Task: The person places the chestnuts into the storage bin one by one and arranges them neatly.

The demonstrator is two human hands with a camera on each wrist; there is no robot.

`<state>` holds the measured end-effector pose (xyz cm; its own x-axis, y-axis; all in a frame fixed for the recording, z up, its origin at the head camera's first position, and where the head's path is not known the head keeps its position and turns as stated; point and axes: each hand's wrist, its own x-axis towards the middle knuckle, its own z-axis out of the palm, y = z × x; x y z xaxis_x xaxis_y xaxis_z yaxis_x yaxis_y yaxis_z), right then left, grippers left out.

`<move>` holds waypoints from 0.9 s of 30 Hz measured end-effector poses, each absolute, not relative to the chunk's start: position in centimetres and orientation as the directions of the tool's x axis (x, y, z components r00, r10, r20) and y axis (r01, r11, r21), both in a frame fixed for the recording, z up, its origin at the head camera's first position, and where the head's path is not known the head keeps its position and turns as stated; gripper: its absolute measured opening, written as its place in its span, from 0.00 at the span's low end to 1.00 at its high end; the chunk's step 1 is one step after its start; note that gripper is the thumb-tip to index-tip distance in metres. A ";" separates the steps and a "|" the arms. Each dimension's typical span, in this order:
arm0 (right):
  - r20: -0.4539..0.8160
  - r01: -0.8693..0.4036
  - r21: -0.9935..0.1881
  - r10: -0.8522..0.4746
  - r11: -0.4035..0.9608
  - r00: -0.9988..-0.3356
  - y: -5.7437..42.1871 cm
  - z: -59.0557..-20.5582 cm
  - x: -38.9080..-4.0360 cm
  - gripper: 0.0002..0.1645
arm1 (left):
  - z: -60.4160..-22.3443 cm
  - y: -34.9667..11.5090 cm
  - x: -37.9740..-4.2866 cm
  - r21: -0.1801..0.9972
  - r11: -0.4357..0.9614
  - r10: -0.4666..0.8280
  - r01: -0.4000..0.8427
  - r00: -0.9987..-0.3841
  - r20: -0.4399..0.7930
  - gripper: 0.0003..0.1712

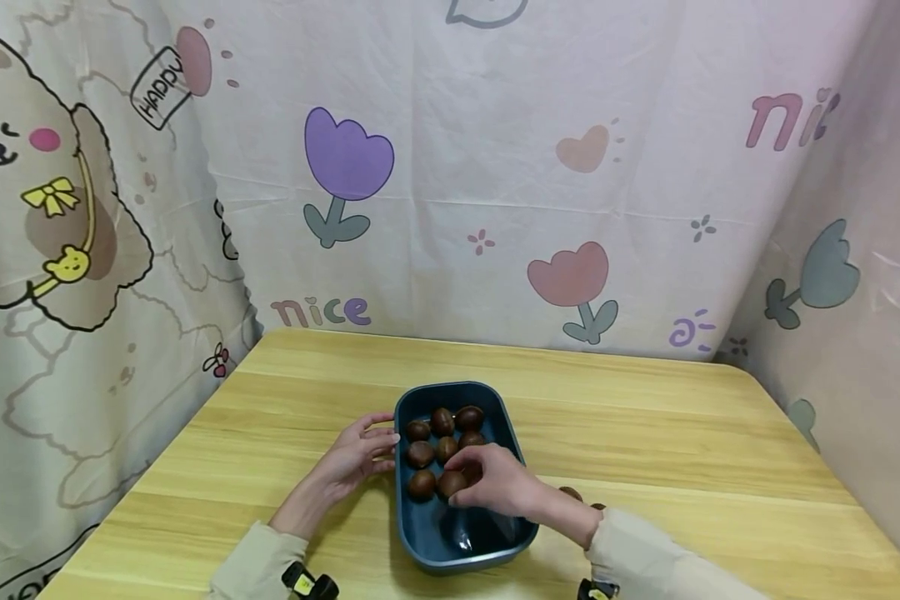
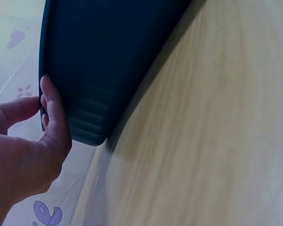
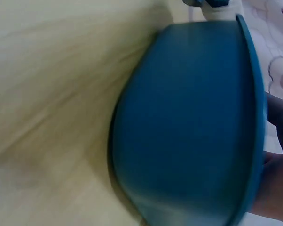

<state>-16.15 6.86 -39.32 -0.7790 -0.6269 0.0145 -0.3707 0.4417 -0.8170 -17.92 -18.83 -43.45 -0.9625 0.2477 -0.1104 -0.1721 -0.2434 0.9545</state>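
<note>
A dark blue rectangular container (image 1: pixel 457 554) stands on the table and holds brown chestnuts (image 1: pixel 421 454), lying in rows toward its far end. Over its right side reaches my right hand (image 1: pixel 495 482), thumb and fingers pinching a chestnut (image 1: pixel 452 483) in the nearest row. In the right wrist view the container's outer wall (image 3: pixel 184 122) hides most of that hand (image 3: pixel 278 179). My left hand (image 1: pixel 358 457) is at the container's left side, its fairly straight fingers touching the rim. The left wrist view shows those fingers (image 2: pixel 57 110) against the outer wall (image 2: pixel 108 56).
More chestnuts (image 1: pixel 570 493) lie on the wooden table (image 1: pixel 645 417) right of the container, partly hidden behind my right forearm. A printed curtain (image 1: pixel 457 167) hangs along the table's back and sides.
</note>
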 end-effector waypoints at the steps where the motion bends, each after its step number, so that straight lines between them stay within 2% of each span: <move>1: 0.011 -0.377 -0.812 -0.634 0.445 -0.773 6.5 -39.5 -16.1 0.19 | -43.5 -18.8 -17.9 0.955 -0.243 0.249 -0.172 -0.962 -0.110 0.30; 13: -0.044 -0.439 -0.748 -0.697 0.498 -0.716 3.8 -41.2 -15.2 0.18 | -43.6 -18.7 -18.1 0.956 -0.235 0.250 -0.176 -0.961 -0.116 0.31; 27: 0.024 -0.564 -0.622 -0.707 0.543 -0.707 3.0 -41.5 -14.8 0.18 | -43.6 -18.8 -18.2 0.956 -0.234 0.238 -0.177 -0.964 -0.120 0.30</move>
<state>-14.83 3.02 -41.46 -0.7068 -0.7070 0.0237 -0.5641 0.5431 -0.6220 -18.16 -18.76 -43.65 -0.9638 0.2378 -0.1202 -0.1769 -0.2337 0.9561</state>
